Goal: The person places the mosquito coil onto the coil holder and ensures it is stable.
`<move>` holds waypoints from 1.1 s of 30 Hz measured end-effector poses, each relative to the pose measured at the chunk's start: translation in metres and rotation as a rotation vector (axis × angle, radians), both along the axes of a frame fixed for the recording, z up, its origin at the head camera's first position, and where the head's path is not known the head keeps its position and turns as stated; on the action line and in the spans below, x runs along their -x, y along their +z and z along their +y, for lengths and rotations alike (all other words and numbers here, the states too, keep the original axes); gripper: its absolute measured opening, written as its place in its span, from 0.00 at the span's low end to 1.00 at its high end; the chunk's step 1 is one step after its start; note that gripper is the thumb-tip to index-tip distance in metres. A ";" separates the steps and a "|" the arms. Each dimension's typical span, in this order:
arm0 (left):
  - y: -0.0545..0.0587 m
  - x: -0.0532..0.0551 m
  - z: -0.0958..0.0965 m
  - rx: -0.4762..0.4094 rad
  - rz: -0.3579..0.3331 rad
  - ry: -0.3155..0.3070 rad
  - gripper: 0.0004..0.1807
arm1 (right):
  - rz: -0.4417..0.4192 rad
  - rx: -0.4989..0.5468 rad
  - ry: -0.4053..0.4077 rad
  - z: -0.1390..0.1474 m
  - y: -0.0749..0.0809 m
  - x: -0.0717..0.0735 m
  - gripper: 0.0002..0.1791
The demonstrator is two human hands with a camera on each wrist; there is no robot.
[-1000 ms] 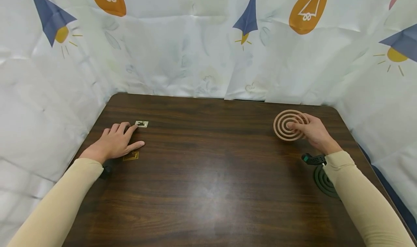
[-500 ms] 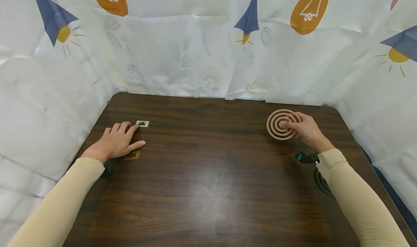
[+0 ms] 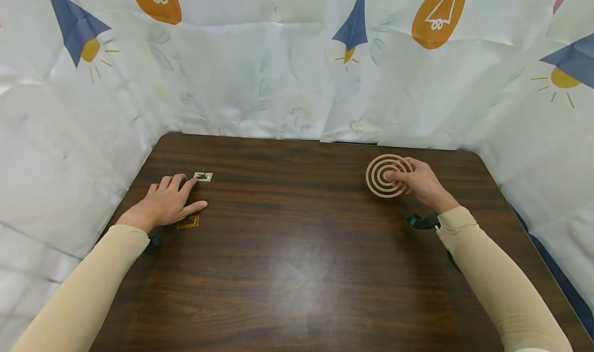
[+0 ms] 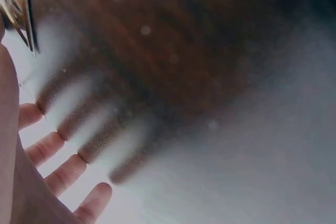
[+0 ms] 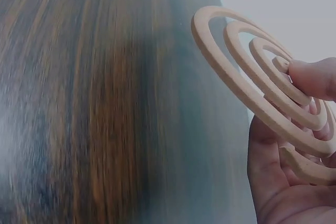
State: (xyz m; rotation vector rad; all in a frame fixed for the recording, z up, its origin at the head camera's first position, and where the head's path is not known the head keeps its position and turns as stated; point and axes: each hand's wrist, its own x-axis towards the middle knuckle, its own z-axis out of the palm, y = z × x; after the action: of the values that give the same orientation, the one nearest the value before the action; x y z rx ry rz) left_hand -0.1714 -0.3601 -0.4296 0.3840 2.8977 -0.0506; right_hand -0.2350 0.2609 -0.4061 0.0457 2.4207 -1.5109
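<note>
In the head view, my right hand [image 3: 423,186] pinches a tan mosquito coil [image 3: 378,176] above the table's right side, thumb at its centre. The right wrist view shows the coil [image 5: 236,80] tilted, fingers behind it. My left hand [image 3: 162,203] rests palm down on the table with spread fingers. Its index fingertip meets the edge of a small silvery metal plate, perhaps a coil stand [image 3: 204,177]; whether it presses on it I cannot tell. A similar gold-coloured plate [image 3: 188,221] lies partly beneath the thumb. In the left wrist view, a metal piece [image 4: 22,17] shows at upper left.
A dark green coil [image 3: 454,262] lies on the brown wood-grain table [image 3: 287,238], almost wholly hidden by my right forearm. White patterned curtains [image 3: 278,84] hang close around the table's back and sides.
My right hand has moved left with the tan coil, and my forearm now covers nearly all of the green coil. The left hand and both metal plates have stayed in place.
</note>
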 end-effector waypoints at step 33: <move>-0.001 0.000 0.000 -0.012 0.004 0.007 0.49 | 0.005 0.112 0.044 -0.061 -0.006 0.015 0.28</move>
State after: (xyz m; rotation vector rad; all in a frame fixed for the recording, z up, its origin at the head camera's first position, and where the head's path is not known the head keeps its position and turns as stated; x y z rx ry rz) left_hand -0.1715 -0.3603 -0.4305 0.3766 2.9041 -0.0331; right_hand -0.2498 0.1995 -0.4123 -0.0349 2.3209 -1.6250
